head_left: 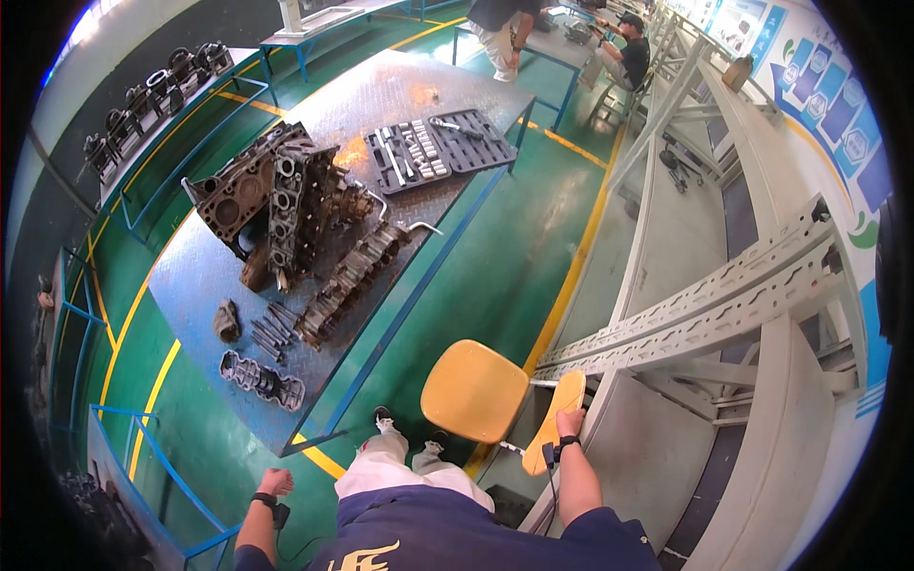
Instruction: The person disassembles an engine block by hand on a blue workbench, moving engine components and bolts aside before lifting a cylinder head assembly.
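Chair point(473, 390) sits on the green floor right in front of the person, between the steel bench point(381, 105) and the white frame point(705, 305). Looks like it's being pulled into place, so next up is probably a steady drag. Engine block point(276, 205) sits on the bench. Right hand point(569, 422) grips the chair's backrest, left hand point(276, 481) is a loose fist holding nothing.

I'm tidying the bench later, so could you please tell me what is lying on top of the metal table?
On the table lie an engine block, a cylinder head, loose bolts, a rag, a bearing cap piece and an open socket set. Whatever lies beneath the block is hidden.
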A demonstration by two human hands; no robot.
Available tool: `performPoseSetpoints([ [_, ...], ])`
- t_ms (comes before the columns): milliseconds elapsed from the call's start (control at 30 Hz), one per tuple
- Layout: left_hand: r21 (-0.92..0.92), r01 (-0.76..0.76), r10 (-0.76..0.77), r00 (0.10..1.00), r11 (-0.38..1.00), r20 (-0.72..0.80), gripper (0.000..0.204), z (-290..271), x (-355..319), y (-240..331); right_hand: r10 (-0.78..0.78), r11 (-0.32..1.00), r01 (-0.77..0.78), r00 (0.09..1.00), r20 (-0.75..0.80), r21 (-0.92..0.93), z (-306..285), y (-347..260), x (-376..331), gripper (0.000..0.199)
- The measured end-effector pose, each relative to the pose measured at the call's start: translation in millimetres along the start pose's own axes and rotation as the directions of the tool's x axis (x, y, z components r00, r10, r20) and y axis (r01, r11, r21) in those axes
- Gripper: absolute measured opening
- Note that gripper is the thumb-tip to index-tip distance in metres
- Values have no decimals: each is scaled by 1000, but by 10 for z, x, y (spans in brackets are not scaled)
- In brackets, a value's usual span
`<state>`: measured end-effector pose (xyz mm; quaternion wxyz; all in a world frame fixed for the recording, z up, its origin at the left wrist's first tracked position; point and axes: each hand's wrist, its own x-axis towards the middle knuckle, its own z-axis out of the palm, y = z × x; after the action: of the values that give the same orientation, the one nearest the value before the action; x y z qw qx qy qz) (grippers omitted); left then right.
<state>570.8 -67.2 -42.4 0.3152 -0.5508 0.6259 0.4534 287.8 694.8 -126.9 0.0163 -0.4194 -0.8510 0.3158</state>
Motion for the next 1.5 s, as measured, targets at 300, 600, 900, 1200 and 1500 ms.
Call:
performPoseSetpoints([
  [300,8,-184,184,983,983,-18,25,-346,79,699,-70,874,20,994,-86,-486,-30,-420,-451,109],
  [600,213,-91,52,982,973,181,27,-1132,218,781,-135,711,10,983,-122,-703,114,-391,-393,108],
  [900,-91,-238,238,971,967,-4,26,-1415,309,1072,134,874,-156,988,-81,-461,128,-325,-211,102],
  [1200,-19,-115,113,992,993,-63,23,-1343,106,557,-98,811,14,989,-113,-585,143,-279,-373,111],
  [1500,-90,172,-170,985,981,31,29,-1146,-110,-8,-327,450,548,836,441,-705,25,-349,-812,102],
])
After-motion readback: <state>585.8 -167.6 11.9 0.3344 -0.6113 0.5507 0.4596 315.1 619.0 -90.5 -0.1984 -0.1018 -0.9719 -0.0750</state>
